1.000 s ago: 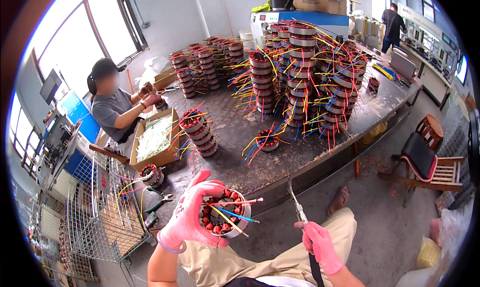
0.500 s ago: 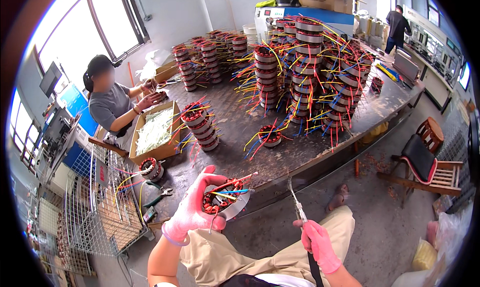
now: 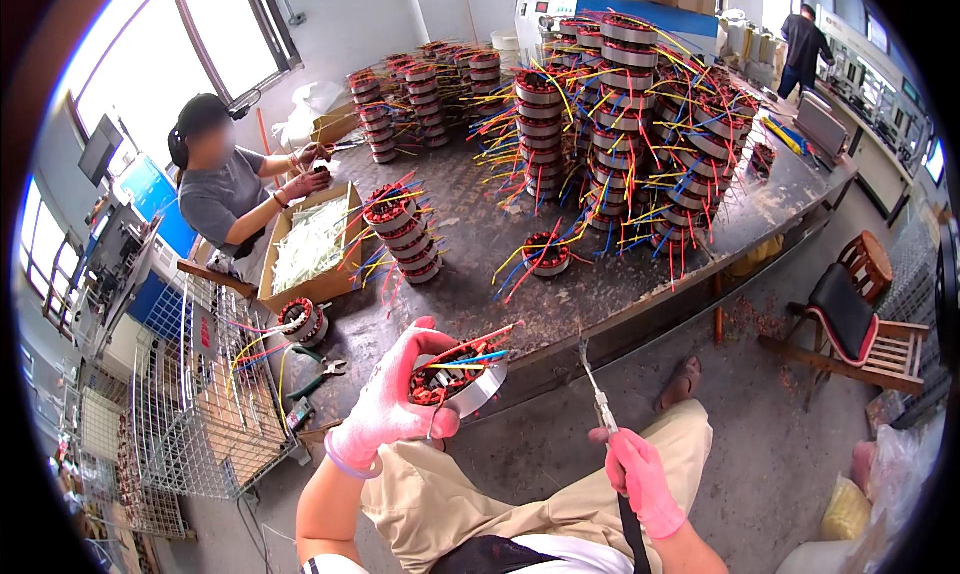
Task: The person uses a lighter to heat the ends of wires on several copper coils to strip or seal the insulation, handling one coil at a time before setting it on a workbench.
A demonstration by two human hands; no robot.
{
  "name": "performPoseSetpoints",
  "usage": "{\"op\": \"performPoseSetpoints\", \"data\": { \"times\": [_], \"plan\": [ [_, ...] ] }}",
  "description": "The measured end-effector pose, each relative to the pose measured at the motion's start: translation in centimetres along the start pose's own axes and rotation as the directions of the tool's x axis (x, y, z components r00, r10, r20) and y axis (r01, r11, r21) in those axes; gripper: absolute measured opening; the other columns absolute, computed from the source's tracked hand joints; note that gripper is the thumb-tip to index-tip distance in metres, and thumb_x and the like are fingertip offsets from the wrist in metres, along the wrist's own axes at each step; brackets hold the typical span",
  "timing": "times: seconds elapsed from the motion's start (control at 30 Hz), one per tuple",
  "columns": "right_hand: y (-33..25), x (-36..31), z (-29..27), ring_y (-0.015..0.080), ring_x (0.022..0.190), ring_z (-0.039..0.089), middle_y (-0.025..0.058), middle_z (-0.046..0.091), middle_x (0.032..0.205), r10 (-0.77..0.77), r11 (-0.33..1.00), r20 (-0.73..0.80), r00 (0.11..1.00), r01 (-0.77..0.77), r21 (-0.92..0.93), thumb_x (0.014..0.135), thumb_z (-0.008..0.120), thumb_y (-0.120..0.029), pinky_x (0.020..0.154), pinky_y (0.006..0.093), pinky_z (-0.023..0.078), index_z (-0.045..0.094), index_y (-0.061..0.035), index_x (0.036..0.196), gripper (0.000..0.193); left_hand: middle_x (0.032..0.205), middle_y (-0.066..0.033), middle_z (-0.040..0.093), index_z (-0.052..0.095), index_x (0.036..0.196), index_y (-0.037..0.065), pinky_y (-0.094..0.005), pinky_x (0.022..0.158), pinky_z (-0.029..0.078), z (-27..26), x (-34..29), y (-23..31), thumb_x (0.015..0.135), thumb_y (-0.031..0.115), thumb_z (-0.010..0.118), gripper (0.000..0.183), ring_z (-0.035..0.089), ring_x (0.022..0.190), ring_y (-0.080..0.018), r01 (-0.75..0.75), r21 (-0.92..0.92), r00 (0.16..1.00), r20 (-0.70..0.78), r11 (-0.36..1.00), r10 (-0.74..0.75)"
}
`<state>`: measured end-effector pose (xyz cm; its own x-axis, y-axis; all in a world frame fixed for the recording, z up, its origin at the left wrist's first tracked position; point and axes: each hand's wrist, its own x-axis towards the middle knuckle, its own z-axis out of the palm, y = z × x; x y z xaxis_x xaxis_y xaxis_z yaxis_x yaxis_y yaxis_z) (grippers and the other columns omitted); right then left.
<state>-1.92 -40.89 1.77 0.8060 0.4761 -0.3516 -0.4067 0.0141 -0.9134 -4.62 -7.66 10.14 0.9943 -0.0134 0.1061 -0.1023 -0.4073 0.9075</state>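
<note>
My left hand (image 3: 395, 404), in a pink glove, is closed round the rim of a motor stator (image 3: 480, 389). The ring is tilted, its red windings facing up, with red, blue and yellow leads pointing right. Gloved in pink too, my right hand (image 3: 643, 481) grips a slim metal tool (image 3: 603, 411) with a long thin tip, which points up and away toward the table edge. A black strap or cord trails below that hand. The tool's tip is apart from the stator; its exact kind I cannot make out.
Stator stacks (image 3: 625, 104) crowd the table (image 3: 480, 219); a shorter stack (image 3: 402, 236) and a single stator (image 3: 546, 254) stand nearer. On the left are pliers (image 3: 325, 374), another stator (image 3: 303, 321), a box of pale strips (image 3: 312, 244) and a wire cage (image 3: 215, 404). A co-worker (image 3: 225, 179) sits beyond.
The view has shifted slightly. My left hand has turned the stator a little, and its leads have moved. My right hand keeps its grip on the tool. The co-worker's hands have risen slightly.
</note>
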Motion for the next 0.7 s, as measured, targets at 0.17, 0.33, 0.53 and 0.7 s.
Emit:
{"op": "performPoseSetpoints", "data": {
  "times": [0.17,0.33,0.53,0.7],
  "plan": [
    [-0.2,0.2,0.0,0.0033,0.047,0.034,-0.0053,0.043,0.057,0.003,1.000,-0.010,1.000,-0.003,-0.019,0.105,0.042,-0.031,0.044,0.0208,0.026,0.058,0.0073,0.121,0.044,0.115,-0.0101,0.062,0.053,0.125,-0.001,-0.0410,0.117,0.023,0.0,0.4,-0.1,0.059,0.051,0.087,0.090,0.047,0.130,-0.0246,0.034,0.011,0.999,0.007,0.999,-0.034],
    [0.5,0.6,-0.2,0.0035,0.047,0.034,-0.0052,0.043,0.056,0.012,1.000,-0.020,1.000,-0.012,0.009,0.105,0.043,-0.030,0.044,0.0209,0.027,0.058,0.0075,0.121,0.043,0.118,-0.0109,0.062,0.054,0.124,0.001,-0.0400,0.113,0.030,-0.1,0.6,-1.1,0.057,0.052,0.088,0.091,0.048,0.128,-0.0249,0.004,0.162,0.998,-0.068,0.987,0.007],
    [0.4,1.0,0.1,0.0037,0.046,0.034,-0.0048,0.042,0.056,0.025,1.000,-0.029,0.999,-0.025,-0.016,0.105,0.043,-0.030,0.044,0.0211,0.027,0.057,0.0085,0.121,0.044,0.115,-0.0105,0.062,0.054,0.123,-0.002,-0.0404,0.114,0.027,-0.2,1.1,-2.8,0.058,0.052,0.083,0.090,0.045,0.129,-0.0249,0.009,-0.066,1.000,-0.020,0.998,-0.010],
    [0.3,1.4,0.3,0.0038,0.046,0.034,-0.0048,0.042,0.055,0.039,0.999,-0.041,0.998,-0.040,-0.027,0.105,0.043,-0.031,0.044,0.0207,0.026,0.057,0.0094,0.121,0.046,0.120,-0.0093,0.059,0.053,0.126,-0.001,-0.0409,0.117,0.021,0.3,1.1,-2.5,0.055,0.066,0.085,0.102,0.043,0.129,-0.0214,0.071,-0.282,0.997,-0.014,0.957,-0.078]
  ]
}}
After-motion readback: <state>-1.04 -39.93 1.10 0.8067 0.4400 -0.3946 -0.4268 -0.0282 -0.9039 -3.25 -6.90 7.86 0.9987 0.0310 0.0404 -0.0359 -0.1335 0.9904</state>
